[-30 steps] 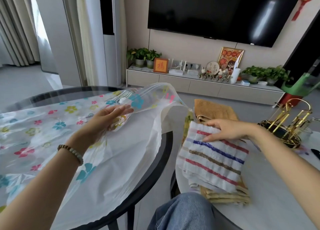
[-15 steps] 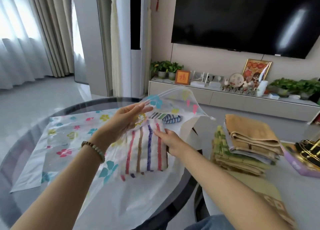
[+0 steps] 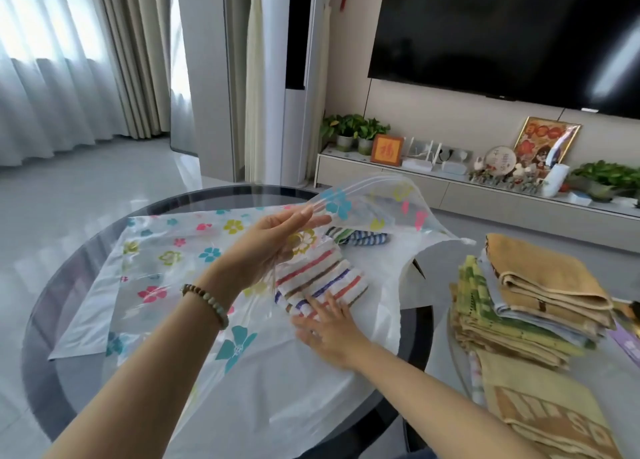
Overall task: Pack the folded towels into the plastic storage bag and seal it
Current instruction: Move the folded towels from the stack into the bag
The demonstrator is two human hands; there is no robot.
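A clear plastic storage bag (image 3: 166, 251) printed with coloured flowers lies on the round glass table (image 3: 52, 303). My left hand (image 3: 273, 240) grips its upper flap and holds the mouth lifted. A white towel with red, blue and brown stripes (image 3: 322, 278) lies inside the mouth. My right hand (image 3: 325, 330) rests flat against its near edge, fingers spread. A second striped towel (image 3: 360, 239) sits deeper in the bag. A stack of folded towels (image 3: 530, 306), tan on top and yellow-green below, stands at the right.
A tan patterned towel (image 3: 540, 410) lies on the white table at the lower right. A TV cabinet (image 3: 450, 188) with plants and ornaments runs along the far wall under a large screen. A gap separates the glass table from the white one.
The striped towel went from the right-hand stack into the bag's mouth. It now lies turned with stripes slanting, and my right hand has flattened against its near edge. The left hand keeps the flap raised.
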